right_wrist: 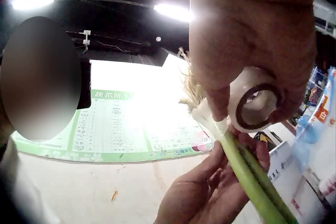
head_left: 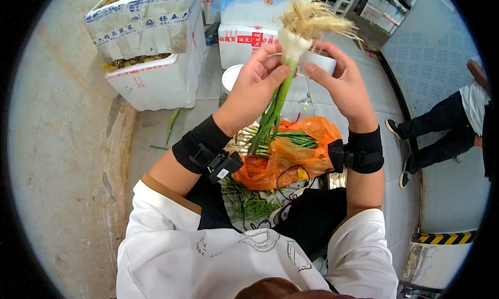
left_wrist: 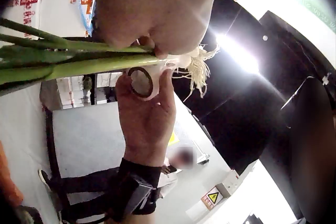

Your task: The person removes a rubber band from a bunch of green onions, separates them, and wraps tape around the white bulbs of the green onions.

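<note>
A bunch of green onions [head_left: 283,93] is upright at the centre of the head view, roots at the top and leaves hanging down. My left hand [head_left: 254,86] grips its stalks just below the white bulbs, thumb across the front. At the right, my right hand [head_left: 343,80] holds a roll of clear tape [head_left: 319,63] against the stems. The right wrist view shows the roll [right_wrist: 254,99] end-on in the right fingers, touching the stalks [right_wrist: 247,166] below the bulbs. In the left wrist view the roll [left_wrist: 140,82] lies beside the stems.
An orange plastic bag [head_left: 306,161] with more green onions lies on the floor below the hands, with loose greens [head_left: 254,203] nearer. White foam boxes [head_left: 161,80] are stacked at the left and ahead [head_left: 239,44]. Another person [head_left: 442,122] stands at the right.
</note>
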A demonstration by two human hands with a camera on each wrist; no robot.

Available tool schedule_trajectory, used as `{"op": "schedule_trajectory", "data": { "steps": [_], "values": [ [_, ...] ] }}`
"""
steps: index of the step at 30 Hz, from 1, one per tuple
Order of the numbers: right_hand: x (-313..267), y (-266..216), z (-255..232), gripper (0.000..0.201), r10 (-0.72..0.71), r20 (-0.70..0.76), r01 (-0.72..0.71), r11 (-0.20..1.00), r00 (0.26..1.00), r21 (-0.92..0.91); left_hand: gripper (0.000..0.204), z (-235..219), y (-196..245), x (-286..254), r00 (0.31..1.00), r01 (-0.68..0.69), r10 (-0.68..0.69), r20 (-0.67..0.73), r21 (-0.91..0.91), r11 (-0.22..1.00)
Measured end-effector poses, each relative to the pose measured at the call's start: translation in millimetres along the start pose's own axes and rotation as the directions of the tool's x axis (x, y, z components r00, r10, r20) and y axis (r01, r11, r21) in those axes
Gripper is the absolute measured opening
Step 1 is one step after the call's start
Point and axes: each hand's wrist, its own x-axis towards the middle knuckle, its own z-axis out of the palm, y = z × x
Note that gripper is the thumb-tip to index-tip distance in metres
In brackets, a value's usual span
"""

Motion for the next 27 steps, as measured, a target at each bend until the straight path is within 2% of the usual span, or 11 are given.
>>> {"op": "schedule_trajectory", "data": {
  "steps": [3,5,7,9,12,14,16,18,20,23,27],
  "values": [
    [0.4,-9.3,1.9,0.044,-0.050,0.027,0.053,0.988,0.998,-0.144,0.039,4.4,0.3,-4.5,0.999,0.050,-0.051,0.013,0.073,0.996],
    [0.3,-5.8,4.7,0.045,-0.151,0.025,0.153,0.972,0.988,-0.181,0.038,3.8,1.6,-4.4,0.985,-0.170,0.147,0.084,0.464,0.869],
    [-0.1,-6.5,5.5,0.045,-0.253,0.028,0.253,0.942,0.967,-0.219,0.038,4.3,3.0,-4.3,0.984,-0.176,0.159,0.077,0.427,0.887],
    [-0.8,-11.9,4.4,0.046,-0.078,0.052,0.087,0.978,0.996,-0.190,0.039,5.0,6.0,-4.3,0.982,-0.189,0.176,0.069,0.386,0.903],
    [0.6,2.8,3.4,0.046,-0.099,0.011,0.099,0.991,0.995,-0.094,0.039,7.0,9.4,-2.8,0.999,-0.026,0.034,-0.042,0.176,0.984],
    [0.7,1.8,3.5,0.046,-0.069,0.024,0.070,0.996,0.997,-0.052,0.040,6.7,7.8,-2.1,0.987,-0.012,0.043,-0.154,0.194,0.981],
    [0.4,-1.3,6.0,0.046,0.050,-0.006,-0.051,0.976,0.999,-0.212,0.038,7.2,7.0,-3.5,0.988,0.017,0.020,-0.156,0.234,0.972],
    [0.8,-5.2,12.5,0.044,-0.001,-0.020,-0.006,0.951,1.000,-0.309,0.035,12.2,4.1,-4.6,0.977,-0.155,0.195,-0.080,0.356,0.922],
    [0.2,6.4,16.4,0.042,-0.184,-0.030,0.163,0.925,0.982,-0.342,0.030,10.5,9.4,-6.9,0.984,-0.097,0.142,-0.110,0.339,0.936],
    [-2.0,12.4,24.7,0.043,-0.248,-0.074,0.196,0.888,0.966,-0.417,0.034,1.8,11.0,-4.0,0.995,-0.018,0.063,-0.073,0.504,0.864],
    [-1.7,4.0,31.1,0.046,-0.235,-0.080,0.180,0.887,0.969,-0.424,0.024,2.6,1.0,-6.5,0.977,-0.111,0.191,-0.097,0.536,0.837]
  ]
}}
